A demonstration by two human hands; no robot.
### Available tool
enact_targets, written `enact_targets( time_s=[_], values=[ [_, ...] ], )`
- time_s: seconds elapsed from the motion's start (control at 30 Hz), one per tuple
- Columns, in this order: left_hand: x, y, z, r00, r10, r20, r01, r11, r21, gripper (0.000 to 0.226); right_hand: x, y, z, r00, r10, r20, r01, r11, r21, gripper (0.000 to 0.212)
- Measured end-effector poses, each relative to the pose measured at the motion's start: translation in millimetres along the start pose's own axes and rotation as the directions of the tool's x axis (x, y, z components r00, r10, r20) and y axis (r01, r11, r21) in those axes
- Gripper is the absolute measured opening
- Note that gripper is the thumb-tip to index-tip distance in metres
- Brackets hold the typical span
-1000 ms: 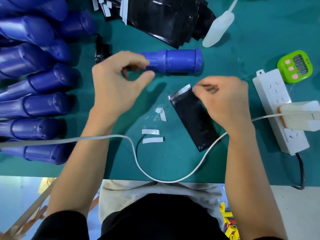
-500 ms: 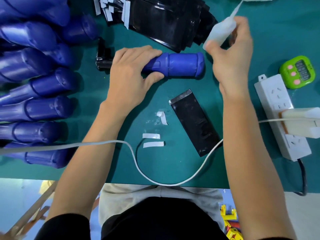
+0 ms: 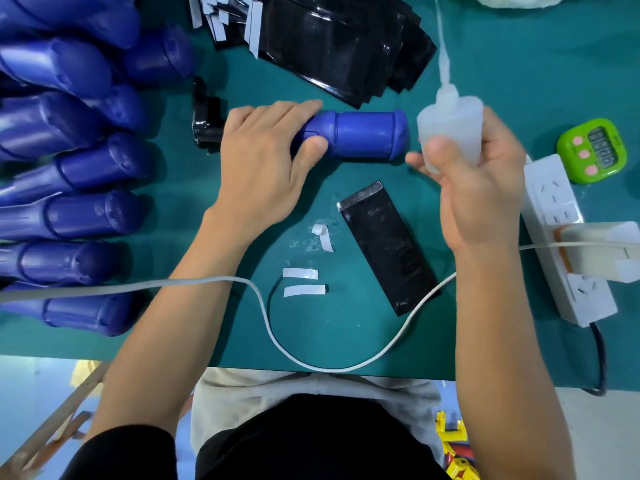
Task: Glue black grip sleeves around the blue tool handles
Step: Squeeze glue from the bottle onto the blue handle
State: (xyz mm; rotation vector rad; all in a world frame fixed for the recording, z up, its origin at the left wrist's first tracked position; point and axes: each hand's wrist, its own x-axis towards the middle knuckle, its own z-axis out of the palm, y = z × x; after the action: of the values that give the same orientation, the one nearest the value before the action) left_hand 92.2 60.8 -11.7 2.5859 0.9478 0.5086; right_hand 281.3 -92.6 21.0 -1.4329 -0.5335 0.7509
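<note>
**A:** What lies around the work on the green tabletop [image 3: 346,334]?

**B:** A heap of blue tool handles [image 3: 79,216] fills the left side. A stack of black sleeves [image 3: 332,46] with white strips on their edges sits at the far edge. On the right are a white power strip [image 3: 561,216] with a plug block [image 3: 595,251] in it and a green timer [image 3: 592,150]. A white cable [image 3: 263,313] loops across the near side, and three loose white strips [image 3: 300,273] lie inside the loop.

**A:** And the piece being worked on?

**B:** One blue handle [image 3: 367,136] lies on its side in the middle. One black sleeve [image 3: 388,251] lies flat just in front of it, apart from it, with the cable running along its near end.

**A:** How are the hands placed?

**B:** The left hand [image 3: 259,168] wraps the narrow end of that handle, fingers over the top and thumb on the near side. The right hand [image 3: 481,188] grips a translucent glue bottle [image 3: 453,126] just beside the handle's wide end. Its thumb presses the front of the bottle, and the nozzle points away toward the far edge.

**A:** What is hard to see?

**B:** The left hand covers the handle's narrow end and part of a black piece [image 3: 206,123] beyond it. The bottle and right hand are blurred, and the fingers behind the bottle are hidden. The heap and the stack are cut off by the frame, and the timer's digits are unreadable.
</note>
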Motion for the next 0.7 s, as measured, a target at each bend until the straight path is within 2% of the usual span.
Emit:
enact_targets(
  time_s=[0.1,0.2,0.33,0.4,0.47,0.57,0.7],
  values=[
    [-1,-4,-2,0.998,-0.062,0.033,0.065,0.995,-0.072,0.038,1,-1,0,0.995,0.058,0.086,-0.068,0.991,0.118,0.025],
    [-6,-9,-8,0.990,-0.079,0.115,0.101,0.975,-0.197,0.045,3,0,-3,0.994,0.098,0.046,-0.106,0.970,0.220,0.030],
    [-12,-5,-10,0.994,-0.042,0.105,0.050,0.996,-0.078,0.049,4,2,-7,0.975,0.222,-0.002,-0.204,0.898,0.389,0.020],
    [-11,-4,-8,0.996,-0.031,0.088,0.030,1.000,0.005,0.050,4,1,-6,0.953,0.301,0.009,-0.259,0.806,0.533,0.016],
    [-10,-5,-5,0.997,-0.050,0.065,0.050,0.999,0.009,0.051,5,-1,-5,0.936,0.350,0.033,-0.290,0.715,0.636,0.011],
    [-10,-6,-3,0.998,-0.065,0.024,0.066,0.998,-0.024,0.054,7,-2,-4,0.922,0.384,0.054,-0.321,0.676,0.663,0.020],
    [-9,-6,-2,0.999,-0.044,0.006,0.044,0.999,0.001,0.060,6,-2,-5,0.921,0.389,0.026,-0.338,0.762,0.553,0.022]
  ],
)
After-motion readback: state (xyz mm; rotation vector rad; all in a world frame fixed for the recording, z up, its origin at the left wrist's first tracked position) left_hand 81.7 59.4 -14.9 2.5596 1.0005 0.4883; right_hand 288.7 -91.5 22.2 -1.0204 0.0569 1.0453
